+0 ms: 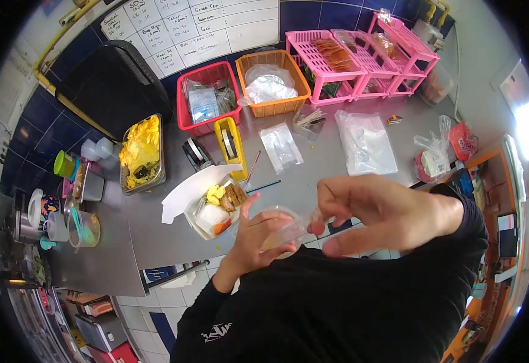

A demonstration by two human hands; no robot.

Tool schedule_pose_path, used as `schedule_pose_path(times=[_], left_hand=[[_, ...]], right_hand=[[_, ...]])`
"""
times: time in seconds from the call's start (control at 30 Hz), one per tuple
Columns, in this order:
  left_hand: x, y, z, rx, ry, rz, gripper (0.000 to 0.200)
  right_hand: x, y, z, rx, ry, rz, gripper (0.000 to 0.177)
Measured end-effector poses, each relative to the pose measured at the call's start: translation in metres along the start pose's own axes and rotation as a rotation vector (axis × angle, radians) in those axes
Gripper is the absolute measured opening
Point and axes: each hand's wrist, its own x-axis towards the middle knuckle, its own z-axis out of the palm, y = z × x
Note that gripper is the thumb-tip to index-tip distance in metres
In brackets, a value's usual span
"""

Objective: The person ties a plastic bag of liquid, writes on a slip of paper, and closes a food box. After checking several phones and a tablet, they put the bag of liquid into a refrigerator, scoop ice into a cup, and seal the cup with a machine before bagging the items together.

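Note:
My left hand (257,239) is wrapped around a clear plastic cup (287,233), held tilted in front of my body at the counter's edge. My right hand (385,212) is close to the cup's right side, its fingers bent and thumb apart; I see nothing between them. Just beyond my left hand, an open paper food box (207,227) holds white rice (212,216), yellow egg (216,195), a browned piece of meat (234,196) and something red. The box's white lid (186,193) is folded back.
A metal tray of yellow egg (143,151) stands at the left. Behind are a yellow tape dispenser (230,145), a red basket (207,124), an orange basket (276,107) and pink racks (361,78). Plastic bags (367,145) lie on the steel counter (319,163).

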Motion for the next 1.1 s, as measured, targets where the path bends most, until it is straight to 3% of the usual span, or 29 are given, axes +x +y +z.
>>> schedule_pose_path(times=[0.07,0.13,0.17,0.27,0.33,0.37,0.43,0.5,0.53,0.57,0.63,0.67,0.7,0.8,0.87,0.9,0.97,1.07,1.1], left_hand=[[0.002,0.006,-0.018,0.132,-0.118,0.026,0.013],[0.003,0.014,-0.041,0.222,-0.213,0.072,0.013],[0.007,0.019,-0.053,0.267,-0.262,0.1,0.013],[0.038,0.057,-0.097,0.05,-0.312,0.156,0.011],[0.064,0.06,-0.085,-0.177,-0.115,-0.046,0.013],[0.086,0.06,-0.072,-0.287,-0.018,-0.141,0.016],[0.127,0.034,-0.034,-0.49,0.151,-0.339,0.021],[0.159,-0.019,0.01,-0.695,0.335,-0.536,0.027],[0.149,-0.064,0.026,-0.504,0.283,-0.517,0.026],[0.142,-0.098,0.034,-0.313,0.227,-0.497,0.025],[0.122,-0.118,0.033,-0.361,0.116,-0.464,0.019],[0.112,-0.119,0.02,-0.214,-0.007,-0.543,0.017],[0.105,-0.11,0.009,-0.291,-0.098,-0.66,0.016],[0.077,-0.096,0.003,-0.685,-0.087,-0.739,0.016],[0.065,-0.072,0.015,-0.856,0.004,-0.75,0.017],[0.053,-0.072,0.018,-0.799,-0.001,-0.72,0.017],[0.033,-0.075,0.028,-0.693,-0.003,-0.653,0.018],[0.03,-0.057,0.023,0.093,-0.153,-0.181,0.02],[0.029,-0.046,0.024,0.244,-0.118,-0.135,0.022]], right_hand=[[-0.009,-0.004,0.0,-0.16,-0.061,-0.094,0.022],[-0.017,-0.016,-0.002,-0.415,-0.114,-0.157,0.031],[-0.021,-0.013,-0.003,-0.447,-0.132,-0.281,0.027],[-0.021,-0.008,-0.016,-1.16,-0.061,-1.033,0.021],[0.018,0.035,-0.049,-1.343,0.347,-1.234,0.026],[0.045,0.066,-0.066,-1.487,0.528,-1.23,0.031],[0.109,0.158,-0.049,-0.97,0.698,-0.822,0.049],[0.19,0.238,-0.014,-0.627,0.671,-0.795,0.065],[0.178,0.199,0.008,-0.52,0.887,-0.915,0.059],[0.169,0.183,0.019,-0.412,0.964,-0.965,0.047],[0.144,0.192,0.009,-0.652,0.954,-0.766,0.036],[0.13,0.197,0.003,-0.768,0.94,-0.653,0.032],[0.121,0.192,-0.003,-0.828,0.899,-0.595,0.038],[0.105,0.175,0.002,-0.463,0.914,-0.528,0.034],[0.106,0.178,0.0,0.011,0.909,-0.661,0.042],[0.104,0.181,0.0,0.248,0.895,-0.716,0.045],[0.092,0.187,0.0,0.437,0.833,-0.672,0.05],[0.078,0.201,0.013,0.629,0.806,-0.623,0.054],[0.077,0.208,0.019,0.617,0.836,-0.635,0.054]])
